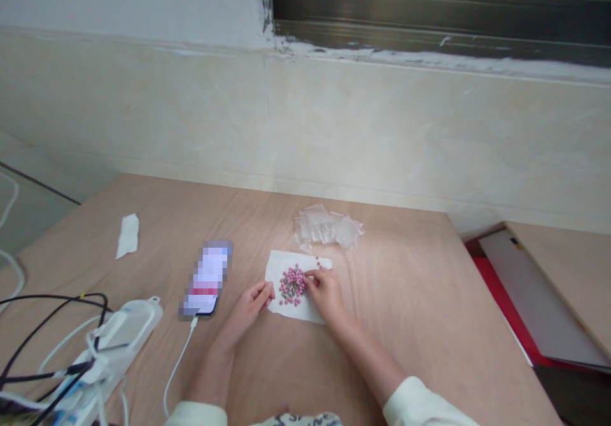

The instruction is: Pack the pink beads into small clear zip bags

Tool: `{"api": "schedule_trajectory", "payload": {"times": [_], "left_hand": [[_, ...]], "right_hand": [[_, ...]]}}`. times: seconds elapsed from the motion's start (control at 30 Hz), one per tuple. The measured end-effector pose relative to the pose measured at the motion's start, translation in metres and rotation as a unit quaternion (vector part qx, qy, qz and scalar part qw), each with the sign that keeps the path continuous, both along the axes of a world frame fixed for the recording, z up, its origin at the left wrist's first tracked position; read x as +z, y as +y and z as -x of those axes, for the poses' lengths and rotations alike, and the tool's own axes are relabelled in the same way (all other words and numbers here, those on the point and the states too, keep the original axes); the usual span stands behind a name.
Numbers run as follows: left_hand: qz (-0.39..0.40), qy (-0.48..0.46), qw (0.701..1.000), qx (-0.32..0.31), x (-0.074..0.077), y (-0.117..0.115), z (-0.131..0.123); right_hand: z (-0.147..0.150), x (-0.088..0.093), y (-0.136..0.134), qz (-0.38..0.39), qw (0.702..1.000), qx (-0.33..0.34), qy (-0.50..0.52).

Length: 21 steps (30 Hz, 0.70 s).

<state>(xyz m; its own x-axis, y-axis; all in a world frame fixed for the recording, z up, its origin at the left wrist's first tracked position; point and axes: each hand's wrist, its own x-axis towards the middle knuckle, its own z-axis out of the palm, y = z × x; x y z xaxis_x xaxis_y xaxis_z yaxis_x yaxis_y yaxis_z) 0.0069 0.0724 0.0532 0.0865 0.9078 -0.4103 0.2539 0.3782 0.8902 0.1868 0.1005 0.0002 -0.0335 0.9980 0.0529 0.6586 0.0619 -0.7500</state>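
pink beads (296, 278): heaped on white sheet (277, 265) among silvery pieces (285, 294); likely light, hard, quick to roll.
best hold: a bead's sides, between fingertips.
right hand (326, 291): fingertips bent at pile's edge; cannot tell if grasping.
left hand (252, 301): fingers curled by the sheet's edge; any hold hidden.

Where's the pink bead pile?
In the head view, the pink bead pile lies below centre on the white sheet, between left hand and right hand.

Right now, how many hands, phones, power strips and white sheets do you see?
Left hand and right hand: 2
Phone: 1
Power strip: 1
White sheet under pink beads, smaller white sheet at left: 2
Total: 6
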Motion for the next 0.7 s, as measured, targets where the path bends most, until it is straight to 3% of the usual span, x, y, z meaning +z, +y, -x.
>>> {"api": "schedule_trajectory", "payload": {"times": [0.27,0.5,0.7], "left_hand": [[-0.004,-0.001,1.0,0.004,-0.001,-0.003,0.002],[-0.002,-0.004,1.0,0.007,-0.007,-0.003,0.003],[0.01,-0.009,1.0,0.004,-0.008,-0.003,0.004]], "right_hand": [[-0.013,0.0,0.015,-0.026,0.994,-0.084,-0.068],[-0.013,0.0,0.014,-0.037,0.996,-0.056,-0.067],[-0.007,0.005,0.01,-0.013,1.0,0.021,-0.018]]}}
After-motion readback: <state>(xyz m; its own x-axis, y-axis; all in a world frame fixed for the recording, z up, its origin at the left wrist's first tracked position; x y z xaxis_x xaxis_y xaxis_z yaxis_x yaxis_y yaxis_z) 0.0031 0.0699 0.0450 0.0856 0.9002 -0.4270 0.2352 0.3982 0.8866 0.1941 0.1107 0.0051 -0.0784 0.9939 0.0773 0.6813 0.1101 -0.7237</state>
